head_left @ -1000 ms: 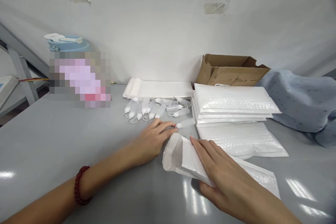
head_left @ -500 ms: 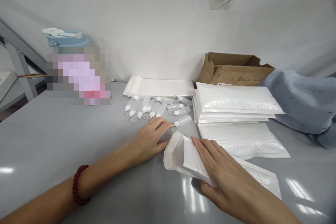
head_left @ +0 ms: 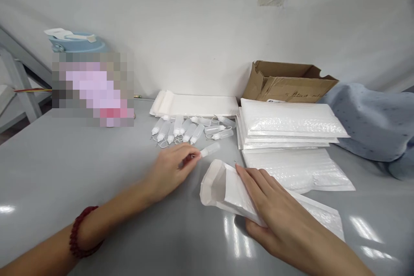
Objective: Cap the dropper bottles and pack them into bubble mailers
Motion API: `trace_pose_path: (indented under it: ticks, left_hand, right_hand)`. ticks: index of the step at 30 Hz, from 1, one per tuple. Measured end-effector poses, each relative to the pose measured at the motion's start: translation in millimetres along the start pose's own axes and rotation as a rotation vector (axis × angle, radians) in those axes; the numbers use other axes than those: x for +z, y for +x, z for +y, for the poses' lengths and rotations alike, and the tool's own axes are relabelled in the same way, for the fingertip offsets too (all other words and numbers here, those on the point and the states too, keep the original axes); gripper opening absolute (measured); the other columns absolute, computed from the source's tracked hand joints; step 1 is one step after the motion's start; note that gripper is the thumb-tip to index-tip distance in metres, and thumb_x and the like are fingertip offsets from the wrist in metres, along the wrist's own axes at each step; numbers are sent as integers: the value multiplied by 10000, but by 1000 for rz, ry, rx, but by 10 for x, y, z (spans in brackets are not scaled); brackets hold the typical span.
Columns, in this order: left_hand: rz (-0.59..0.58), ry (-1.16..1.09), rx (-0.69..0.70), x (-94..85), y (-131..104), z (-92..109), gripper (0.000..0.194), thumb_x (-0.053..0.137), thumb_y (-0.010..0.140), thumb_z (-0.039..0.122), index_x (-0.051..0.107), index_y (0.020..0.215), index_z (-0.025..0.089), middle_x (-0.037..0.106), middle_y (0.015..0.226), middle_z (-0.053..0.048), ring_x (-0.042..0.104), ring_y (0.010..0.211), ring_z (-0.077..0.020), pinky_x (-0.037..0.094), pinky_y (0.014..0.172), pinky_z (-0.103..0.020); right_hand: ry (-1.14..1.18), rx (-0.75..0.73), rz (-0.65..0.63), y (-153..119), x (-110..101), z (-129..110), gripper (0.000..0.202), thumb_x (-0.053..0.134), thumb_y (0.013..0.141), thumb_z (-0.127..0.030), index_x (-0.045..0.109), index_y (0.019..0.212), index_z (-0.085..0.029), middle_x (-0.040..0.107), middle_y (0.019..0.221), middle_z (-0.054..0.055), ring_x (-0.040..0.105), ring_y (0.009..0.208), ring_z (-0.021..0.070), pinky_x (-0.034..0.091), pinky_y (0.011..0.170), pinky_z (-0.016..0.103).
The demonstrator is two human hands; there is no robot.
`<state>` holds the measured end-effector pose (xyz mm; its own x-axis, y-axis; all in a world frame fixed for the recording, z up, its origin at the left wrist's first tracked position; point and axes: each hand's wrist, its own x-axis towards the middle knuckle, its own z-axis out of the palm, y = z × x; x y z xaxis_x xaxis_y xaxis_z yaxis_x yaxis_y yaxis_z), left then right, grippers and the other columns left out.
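Between the thumb and finger of my left hand (head_left: 173, 166) is the capped end of a small translucent dropper bottle (head_left: 211, 150), its clear body pointing away to the right. My right hand (head_left: 273, 213) is closed around a white bubble mailer (head_left: 239, 187), whose open mouth faces left, towards my left hand. Beyond my left hand lie several similar dropper bottles (head_left: 184, 127) with white caps and thin loops, grouped on the grey table (head_left: 136, 233).
Stacked bubble mailers (head_left: 291, 118) lie to the right, with a single mailer (head_left: 297, 170) in front. Behind them stands an open cardboard box (head_left: 291, 84), beside blue-grey fabric (head_left: 371, 120). Flat white mailers (head_left: 200, 105) rest by the wall. A light-blue lidded container (head_left: 77, 43) is at the left.
My left hand has pinched the nearest dropper bottle by its cap and drawn it to the left. The right hand keeps its hold on the bubble mailer.
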<state>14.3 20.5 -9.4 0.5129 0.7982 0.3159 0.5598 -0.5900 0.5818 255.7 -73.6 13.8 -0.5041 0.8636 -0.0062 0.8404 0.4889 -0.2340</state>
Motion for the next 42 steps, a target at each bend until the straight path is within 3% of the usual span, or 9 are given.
trace_pose_path:
  ticks: [4,8,12,18,24,29,33,36,42]
  left_hand:
    - [56,-233,-224,-385,-30,96,109,621,850,302,680,824,214,661,698,19,588,600,-118,458,518,-192]
    - [-258,-407,-248,-587,-36,115,93,647,816,283,702,766,227,668,695,25,593,622,-120,468,557,-188]
    - [-369,-396,-148,-348,-86,227,124,604,835,228,707,769,205,675,692,20,580,608,-112,442,563,-199]
    - [-193,-437,174,144,-291,503,317,404,815,46,555,564,169,596,556,-14,465,493,-109,369,490,-236]
    - [-405,-454,137,-39,-230,506,281,406,810,57,581,627,180,604,601,2,511,552,-112,418,552,-222]
    - [-86,-400,-134,-215,-75,171,300,372,893,173,671,875,179,682,727,-20,532,479,-95,434,461,-214]
    - [22,-73,-7,-86,30,-35,326,340,932,184,639,1060,157,662,1060,-92,606,865,-176,507,770,-315]
    - [-26,218,156,73,93,-55,339,357,961,229,574,1213,162,515,1360,-110,413,1220,-297,349,1011,-488]
    - [-194,420,183,176,173,-88,448,346,973,429,483,1327,192,400,1464,-122,203,1357,-412,160,1012,-662]
  right_hand:
    - [3,28,11,23,15,2,809,459,733,-98,118,1467,-103,468,1218,167,448,1107,316,466,916,533]
    - [-19,18,54,47,49,-33,824,473,746,-119,85,1472,-93,452,1244,186,438,1103,333,478,891,531]
    - [30,-50,69,62,49,-125,888,467,690,-110,41,1469,-100,466,1237,181,469,1079,321,502,874,492]
    - [64,-149,91,86,11,-279,931,482,622,-104,58,1448,-46,544,1137,181,533,993,316,520,835,439]
    - [53,-130,83,85,13,-252,925,474,639,-110,39,1452,-31,551,1129,182,535,997,318,515,852,461]
    - [3,-79,57,70,39,-163,868,480,700,-144,60,1452,-34,535,1158,200,515,1012,327,529,819,488]
    - [-52,-77,57,63,29,-166,807,484,706,-125,156,1436,-19,548,1111,193,524,957,313,535,791,491]
    - [-69,-83,77,53,8,-175,788,488,695,-118,200,1418,6,550,1082,200,528,925,310,540,763,490]
    - [-62,-82,89,20,16,-168,824,501,671,-103,188,1426,-3,552,1054,194,531,898,312,539,728,480]
